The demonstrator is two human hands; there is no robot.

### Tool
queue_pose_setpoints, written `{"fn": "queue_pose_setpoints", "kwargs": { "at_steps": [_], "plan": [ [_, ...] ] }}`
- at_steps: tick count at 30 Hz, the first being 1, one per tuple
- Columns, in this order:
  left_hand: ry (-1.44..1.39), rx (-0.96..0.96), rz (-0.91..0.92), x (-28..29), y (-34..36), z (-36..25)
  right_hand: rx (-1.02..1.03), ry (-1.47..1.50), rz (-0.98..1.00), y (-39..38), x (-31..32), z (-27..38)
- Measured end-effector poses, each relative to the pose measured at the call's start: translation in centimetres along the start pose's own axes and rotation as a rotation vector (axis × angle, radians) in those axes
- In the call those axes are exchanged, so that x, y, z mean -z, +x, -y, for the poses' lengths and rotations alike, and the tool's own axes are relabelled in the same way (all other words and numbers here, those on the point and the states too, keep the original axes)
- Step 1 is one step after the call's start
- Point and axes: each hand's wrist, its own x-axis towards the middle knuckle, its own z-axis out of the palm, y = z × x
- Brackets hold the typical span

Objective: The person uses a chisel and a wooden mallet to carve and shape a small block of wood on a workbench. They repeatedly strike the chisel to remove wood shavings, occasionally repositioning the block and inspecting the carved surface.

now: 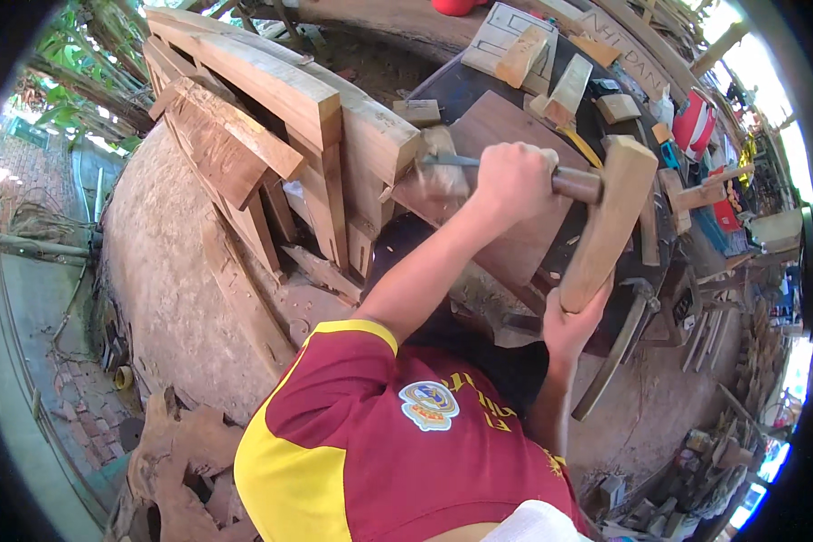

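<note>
My left hand (513,181) is closed around a chisel (576,184) with a dark wooden handle. Its blade points left, to the end of a thick wooden beam (370,126); whether the edge touches the wood is hard to tell. In my right hand (576,327) is a wooden mallet (610,221), gripped at its lower end and tilted up. The mallet's upper part is against or very close to the butt of the chisel handle. A brown board (506,217) lies beneath my left hand and forearm.
More joined beams and a rough-cut block (221,149) stand at the left. Wood offcuts (569,86) lie on a dark worktop (479,86) at the back. To the right of my right hand is a hammer (616,354). Scrap wood (181,461) sits on the floor at lower left.
</note>
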Motion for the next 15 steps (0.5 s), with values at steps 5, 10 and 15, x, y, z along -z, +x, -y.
{"fn": "queue_pose_setpoints", "kwargs": {
  "at_steps": [5,10,15],
  "plan": [
    [-0.068,-0.113,0.022,0.9,-1.0,0.9,-0.15,-0.022,-0.033,1.3,-0.2,1.5],
    [-0.321,-0.318,-0.084,2.7,-3.8,-0.5,-0.19,-0.324,0.183,4.5,-0.5,2.9],
    [-0.516,-0.484,0.009,5.6,-6.7,-3.3,-0.072,-0.358,0.232,6.1,-1.5,4.0]
  ]
}}
